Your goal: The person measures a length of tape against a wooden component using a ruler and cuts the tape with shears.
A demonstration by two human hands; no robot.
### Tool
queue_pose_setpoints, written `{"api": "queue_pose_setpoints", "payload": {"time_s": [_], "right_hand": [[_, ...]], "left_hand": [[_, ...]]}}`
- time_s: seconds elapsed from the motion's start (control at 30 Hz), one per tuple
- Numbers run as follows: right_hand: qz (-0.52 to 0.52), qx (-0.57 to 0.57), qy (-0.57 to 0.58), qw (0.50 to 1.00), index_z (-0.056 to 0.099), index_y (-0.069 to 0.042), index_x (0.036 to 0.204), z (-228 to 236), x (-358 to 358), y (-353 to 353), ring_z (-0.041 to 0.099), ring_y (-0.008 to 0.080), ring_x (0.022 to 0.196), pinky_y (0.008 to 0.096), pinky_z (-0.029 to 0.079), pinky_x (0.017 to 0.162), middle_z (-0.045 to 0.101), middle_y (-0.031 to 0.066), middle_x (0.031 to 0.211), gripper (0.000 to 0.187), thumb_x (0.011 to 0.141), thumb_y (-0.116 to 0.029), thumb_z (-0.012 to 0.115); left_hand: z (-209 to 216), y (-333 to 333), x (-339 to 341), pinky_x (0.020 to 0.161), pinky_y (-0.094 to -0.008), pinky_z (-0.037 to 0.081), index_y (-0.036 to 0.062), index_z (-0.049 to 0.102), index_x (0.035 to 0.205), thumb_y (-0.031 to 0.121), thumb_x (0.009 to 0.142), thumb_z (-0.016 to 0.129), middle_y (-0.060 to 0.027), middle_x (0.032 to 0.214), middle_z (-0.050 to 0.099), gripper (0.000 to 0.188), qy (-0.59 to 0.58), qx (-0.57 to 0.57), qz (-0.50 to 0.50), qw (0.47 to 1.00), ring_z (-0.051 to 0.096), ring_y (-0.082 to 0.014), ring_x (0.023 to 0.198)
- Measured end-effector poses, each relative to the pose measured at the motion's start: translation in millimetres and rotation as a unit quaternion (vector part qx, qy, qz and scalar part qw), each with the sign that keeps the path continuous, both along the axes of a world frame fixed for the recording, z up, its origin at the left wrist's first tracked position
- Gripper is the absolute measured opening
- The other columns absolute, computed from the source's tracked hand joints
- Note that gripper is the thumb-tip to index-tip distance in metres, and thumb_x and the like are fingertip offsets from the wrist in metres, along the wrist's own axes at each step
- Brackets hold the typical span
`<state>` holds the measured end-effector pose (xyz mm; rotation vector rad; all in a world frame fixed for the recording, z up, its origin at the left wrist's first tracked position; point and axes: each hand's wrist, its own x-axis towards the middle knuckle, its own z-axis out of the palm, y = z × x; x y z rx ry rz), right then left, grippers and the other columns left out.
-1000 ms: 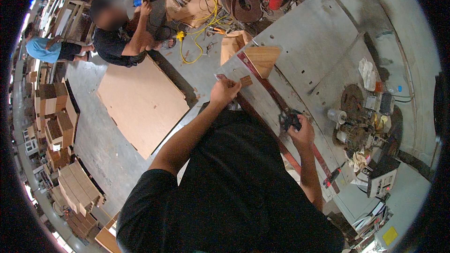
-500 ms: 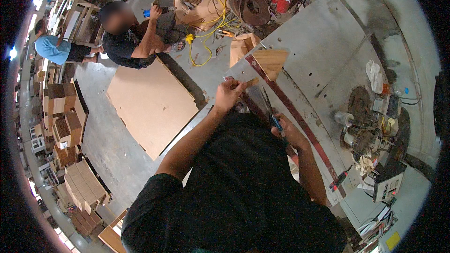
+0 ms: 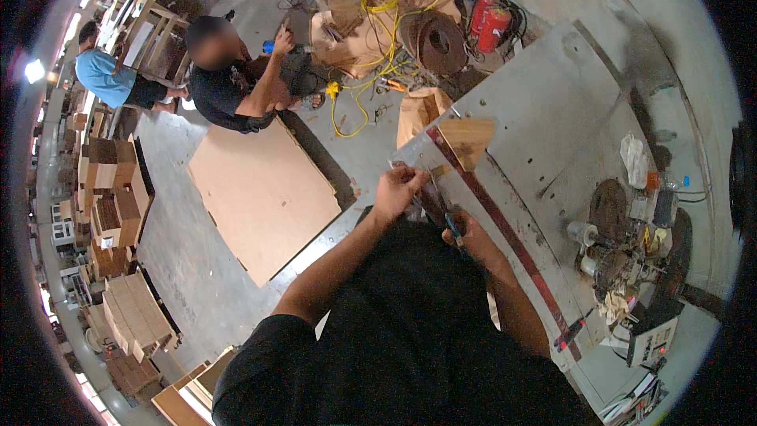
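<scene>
My left hand (image 3: 400,192) is closed, its fingers pinched on a small thin brownish strip near the table's left edge. The strip is mostly hidden by the fingers. In my right hand (image 3: 471,238) are scissors with blue-and-black handles (image 3: 452,226), their long thin metal blades (image 3: 435,189) pointing up toward the left fingertips. Whether the blades touch the strip, I cannot tell. Just beyond my hands, a wedge-shaped piece of wood (image 3: 469,142) lies on the grey metal table (image 3: 544,118), across the end of a dark red strip (image 3: 505,225).
A clamp-like red-and-black tool (image 3: 573,331) lies at the near table edge. Cluttered machine parts (image 3: 611,260) stand at right. Beyond are a fire extinguisher (image 3: 490,25) and yellow cable (image 3: 382,1). A large board (image 3: 272,189) and two people (image 3: 236,95) are at left.
The view has shifted slightly. My right hand with the scissors has moved left, and my left hand has come slightly nearer to me, so the hands are closer together.
</scene>
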<state>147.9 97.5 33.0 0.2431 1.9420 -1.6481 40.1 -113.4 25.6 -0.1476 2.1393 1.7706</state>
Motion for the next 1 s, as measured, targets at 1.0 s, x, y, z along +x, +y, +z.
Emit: {"api": "queue_pose_setpoints", "payload": {"time_s": [1.0], "right_hand": [[-0.069, -0.007, -0.046, 0.997, 0.056, -0.002, 0.118, 38, -10, -7, 0.054, 0.0135, 0.080, 0.0287, 0.045, 0.075, 0.057, 0.0019, 0.089, 0.040, 0.090, -0.028, 0.066]], "left_hand": [[25, 9, -12, 0.080, -0.0318, 0.051, -0.0042, 0.072, 0.100, 0.031, 0.091, 0.073, -0.0116, 0.095, 0.070, 0.037, -0.046, -0.010, -0.078, 0.996, 0.065, -0.0170, 0.089]]}}
